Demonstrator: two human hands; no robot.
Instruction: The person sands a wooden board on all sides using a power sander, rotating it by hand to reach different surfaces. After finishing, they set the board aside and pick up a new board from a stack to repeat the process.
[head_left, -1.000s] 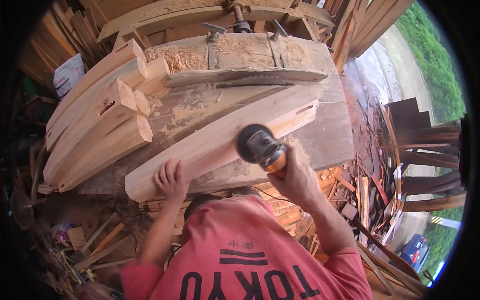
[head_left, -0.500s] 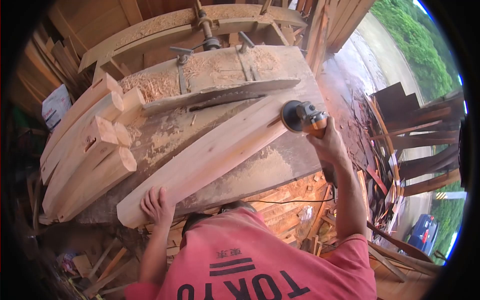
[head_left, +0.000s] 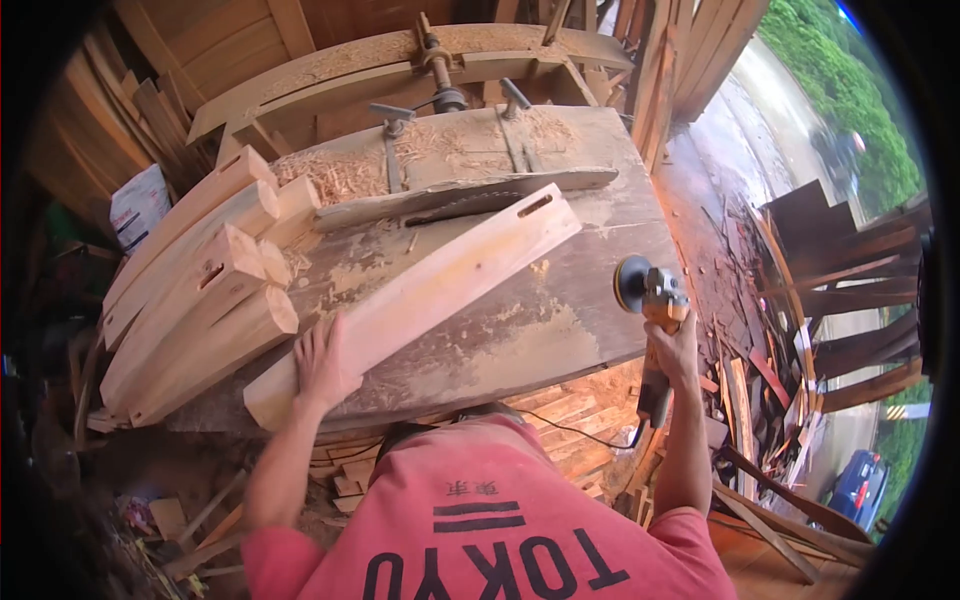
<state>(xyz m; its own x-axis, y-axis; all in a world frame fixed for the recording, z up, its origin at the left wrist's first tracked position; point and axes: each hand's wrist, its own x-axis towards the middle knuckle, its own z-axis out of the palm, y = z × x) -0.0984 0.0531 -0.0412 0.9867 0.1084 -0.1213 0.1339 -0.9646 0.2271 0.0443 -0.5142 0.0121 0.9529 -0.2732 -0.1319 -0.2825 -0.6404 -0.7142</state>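
Note:
My right hand (head_left: 675, 345) is closed round the body of an angle grinder (head_left: 663, 300) fitted with a round sanding disc (head_left: 631, 284). The grinder is held off the wood, over the right edge of the table. My left hand (head_left: 328, 362) grips a long, pale wooden leg (head_left: 430, 295) near its near-left end, fingers lying across it. This leg lies diagonally on the worktable (head_left: 560, 345) and has a slot cut near its far end. To the left, several similar shaped legs (head_left: 200, 320) lie stacked side by side.
A saw blade (head_left: 490, 200) rises through the table beside a wooden fence board (head_left: 460, 198) held by clamps (head_left: 515, 95). Wood shavings (head_left: 335, 170) cover the far part. Scrap wood (head_left: 745, 390) lies right. A power cord (head_left: 570, 432) hangs from the grinder.
My right hand has lifted the grinder off the leg and moved it right and toward me. The leg has been turned, so its slot now faces up, and my left hand has shifted along with it.

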